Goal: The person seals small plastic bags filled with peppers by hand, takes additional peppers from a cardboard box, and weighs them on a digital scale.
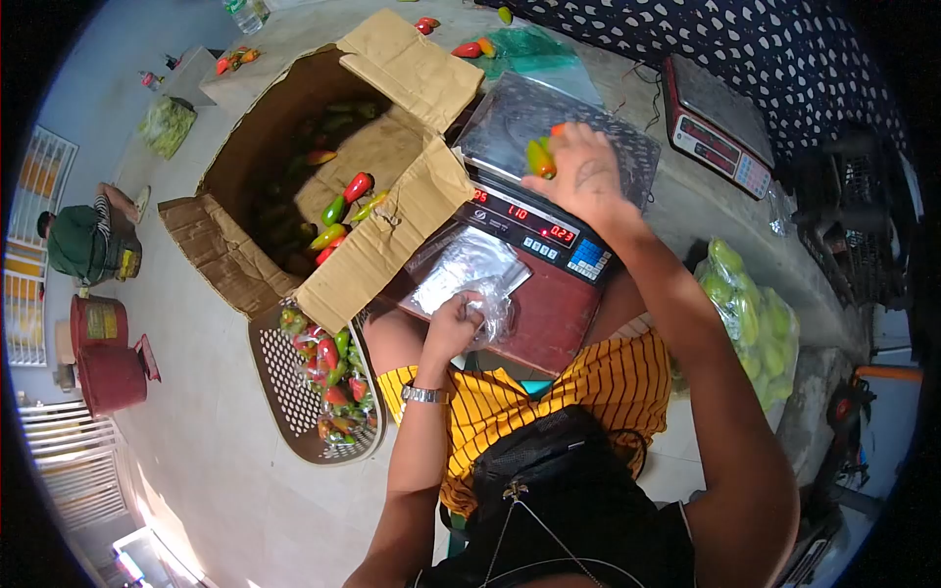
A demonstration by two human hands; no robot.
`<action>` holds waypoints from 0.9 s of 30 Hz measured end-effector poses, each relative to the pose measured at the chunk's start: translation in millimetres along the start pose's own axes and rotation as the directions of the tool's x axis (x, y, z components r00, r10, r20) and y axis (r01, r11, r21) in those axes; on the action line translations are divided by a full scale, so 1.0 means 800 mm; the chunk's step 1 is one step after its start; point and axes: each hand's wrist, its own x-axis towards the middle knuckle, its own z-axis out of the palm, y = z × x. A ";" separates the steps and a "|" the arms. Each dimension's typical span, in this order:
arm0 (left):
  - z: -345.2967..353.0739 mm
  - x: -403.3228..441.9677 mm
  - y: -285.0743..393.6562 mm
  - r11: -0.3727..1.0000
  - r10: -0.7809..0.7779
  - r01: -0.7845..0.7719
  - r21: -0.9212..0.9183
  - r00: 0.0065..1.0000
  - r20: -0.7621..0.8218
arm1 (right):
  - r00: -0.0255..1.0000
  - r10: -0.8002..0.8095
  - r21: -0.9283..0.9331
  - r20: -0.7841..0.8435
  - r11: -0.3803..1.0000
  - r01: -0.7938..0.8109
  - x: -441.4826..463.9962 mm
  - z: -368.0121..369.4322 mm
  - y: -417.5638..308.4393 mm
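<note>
My right hand (584, 174) reaches over the metal pan of a digital scale (500, 127), its fingers and thumb curled around green and red peppers (540, 158). The palm hides part of them. Below the pan, red digits glow on the scale's display. My left hand (457, 325), with a watch at the wrist, is closed on a clear plastic bag (493, 316). Beside it, a stack of clear plastic bags (466, 269) lies on the dark red board in front of the scale. Left of the scale, an open cardboard box (279, 108) contains red, green and yellowish peppers (334, 210).
A plastic basket (274, 387) of bagged peppers stands below the box. Bags of green vegetables (740, 314) sit to the right. A second scale (720, 127) is at upper right. Another person (88, 240) crouches at far left near red containers (103, 353).
</note>
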 end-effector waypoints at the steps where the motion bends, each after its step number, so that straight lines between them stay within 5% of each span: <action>1: -0.001 0.000 -0.002 1.000 0.008 -0.008 0.021 1.000 0.000 | 0.998 -0.018 -0.070 0.054 0.997 0.022 -0.001 0.010 -0.007; 5: 0.001 -0.004 -0.012 0.999 0.036 -0.036 -0.025 0.999 -0.010 | 0.983 0.031 -0.166 0.179 0.986 -0.001 0.005 0.023 -0.020; 7: 0.003 -0.008 -0.003 0.996 0.086 -0.086 0.030 0.996 -0.017 | 0.997 0.032 -0.109 0.075 0.994 -0.023 0.005 0.010 -0.028; 8: 0.001 -0.008 0.002 0.992 0.111 -0.110 0.061 0.994 -0.018 | 0.999 0.037 -0.076 0.022 0.996 -0.035 0.006 0.003 -0.034; 9: -0.002 -0.010 0.010 0.994 0.082 -0.081 0.072 0.997 -0.012 | 0.988 0.152 0.188 0.037 0.970 -0.156 0.010 -0.002 -0.042; 11: -0.004 -0.014 0.021 0.996 0.021 -0.022 0.089 1.000 0.004 | 0.926 0.341 0.637 0.161 0.681 -0.361 0.019 -0.008 -0.061; 12: -0.003 -0.013 0.017 0.997 0.031 -0.032 0.075 0.999 0.007 | 0.923 0.350 0.890 0.162 0.352 -0.290 0.025 0.011 -0.063; 15: -0.001 -0.007 0.002 0.997 0.049 -0.049 0.055 0.999 0.006 | 0.951 0.281 0.947 0.133 0.246 -0.205 0.050 0.050 -0.102; 17: 0.000 -0.005 -0.005 0.998 0.040 -0.039 0.059 0.999 -0.027 | 0.950 0.149 0.961 0.273 -0.084 -0.263 0.069 0.050 -0.157; 19: 0.006 0.001 -0.024 0.998 0.058 -0.059 -0.007 0.998 -0.031 | 0.852 -0.015 0.851 0.523 -0.056 -0.523 0.097 0.026 -0.199; 21: 0.005 -0.003 -0.023 0.997 0.070 -0.069 0.021 0.997 -0.033 | 0.927 -0.061 0.875 0.371 0.356 -0.327 0.127 0.067 -0.241; 24: 0.006 -0.003 -0.022 1.000 0.020 -0.020 -0.012 1.000 -0.023 | 0.939 -0.079 0.748 0.335 0.629 -0.214 0.139 0.066 -0.295; 27: -0.001 -0.012 0.004 1.000 0.022 -0.022 0.007 0.999 -0.029 | 0.723 -0.446 0.605 0.527 0.795 0.049 0.164 0.107 -0.324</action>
